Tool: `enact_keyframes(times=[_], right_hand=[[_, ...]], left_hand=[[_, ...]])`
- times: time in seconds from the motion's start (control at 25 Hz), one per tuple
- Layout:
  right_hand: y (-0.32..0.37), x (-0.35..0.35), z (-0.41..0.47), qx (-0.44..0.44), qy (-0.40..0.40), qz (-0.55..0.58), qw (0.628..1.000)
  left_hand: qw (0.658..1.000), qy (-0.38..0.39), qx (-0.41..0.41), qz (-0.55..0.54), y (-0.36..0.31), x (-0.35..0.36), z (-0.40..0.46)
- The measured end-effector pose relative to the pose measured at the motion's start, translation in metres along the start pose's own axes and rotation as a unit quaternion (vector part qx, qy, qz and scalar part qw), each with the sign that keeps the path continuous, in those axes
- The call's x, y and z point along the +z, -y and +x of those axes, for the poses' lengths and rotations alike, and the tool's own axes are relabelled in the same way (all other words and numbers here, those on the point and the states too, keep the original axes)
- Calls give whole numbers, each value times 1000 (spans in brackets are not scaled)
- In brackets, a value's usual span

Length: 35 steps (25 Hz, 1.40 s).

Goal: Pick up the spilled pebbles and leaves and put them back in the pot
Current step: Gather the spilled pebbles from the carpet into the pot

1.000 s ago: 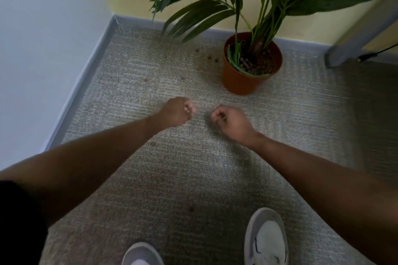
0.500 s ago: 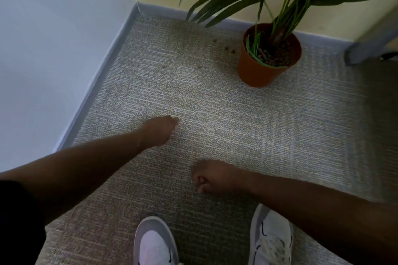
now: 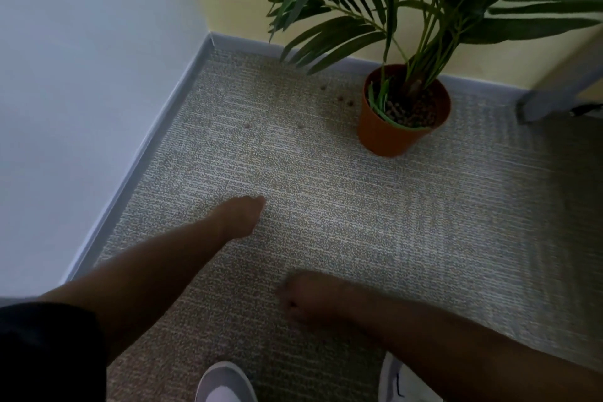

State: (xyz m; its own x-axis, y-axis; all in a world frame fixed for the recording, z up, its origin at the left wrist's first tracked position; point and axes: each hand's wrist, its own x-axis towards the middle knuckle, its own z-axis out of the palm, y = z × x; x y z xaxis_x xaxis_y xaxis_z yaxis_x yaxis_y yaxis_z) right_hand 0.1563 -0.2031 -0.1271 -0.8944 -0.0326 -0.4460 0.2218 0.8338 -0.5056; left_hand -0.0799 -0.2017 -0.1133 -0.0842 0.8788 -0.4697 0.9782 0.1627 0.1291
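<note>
An orange pot [image 3: 388,137] with a palm plant stands on the carpet near the back wall, filled with brown pebbles. Several small brown pebbles lie on the carpet to its left, two close to the pot [image 3: 346,100] and two farther out [image 3: 247,125] [image 3: 300,125]. My left hand [image 3: 239,215] is low over the carpet, well short of them, seen from the back with its fingers tucked out of sight. My right hand [image 3: 306,299] is curled into a fist just above the carpet near my feet. Nothing shows in it.
A grey skirting board [image 3: 137,170] runs along the left wall and meets the back wall in a corner. A grey furniture leg [image 3: 551,98] stands at the right. My two grey-white shoes [image 3: 225,385] are at the bottom edge.
A second ago both fists were together near the pot. The right hand then dropped toward my feet and the left moved out to the left. The last half second shows little movement.
</note>
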Motion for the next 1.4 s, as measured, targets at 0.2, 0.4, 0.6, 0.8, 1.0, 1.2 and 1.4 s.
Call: enact_keyframes(times=[0.2,0.4,0.6,0.8,1.0,1.2,1.4], right_hand=[[-33,-62,17,106,-219,192,951],[-93,-144,45,261,-337,365,828],[-146,-203,84,307,-425,336,782],[-183,-216,111,313,-419,231,820],[-203,-214,130,309,-422,123,843],[-219,-215,140,271,-347,19,897],[-213,-219,144,257,-278,-54,924]], left_hand=[[999,29,-19,34,-6,-18,19],[998,-49,-29,-10,-6,-50,63],[987,-137,-59,-51,28,-76,108],[935,-264,-151,-181,61,-74,137],[885,-312,-234,-253,50,-55,148],[899,-310,-226,-213,57,-59,164],[916,-271,-232,-182,63,-62,171]])
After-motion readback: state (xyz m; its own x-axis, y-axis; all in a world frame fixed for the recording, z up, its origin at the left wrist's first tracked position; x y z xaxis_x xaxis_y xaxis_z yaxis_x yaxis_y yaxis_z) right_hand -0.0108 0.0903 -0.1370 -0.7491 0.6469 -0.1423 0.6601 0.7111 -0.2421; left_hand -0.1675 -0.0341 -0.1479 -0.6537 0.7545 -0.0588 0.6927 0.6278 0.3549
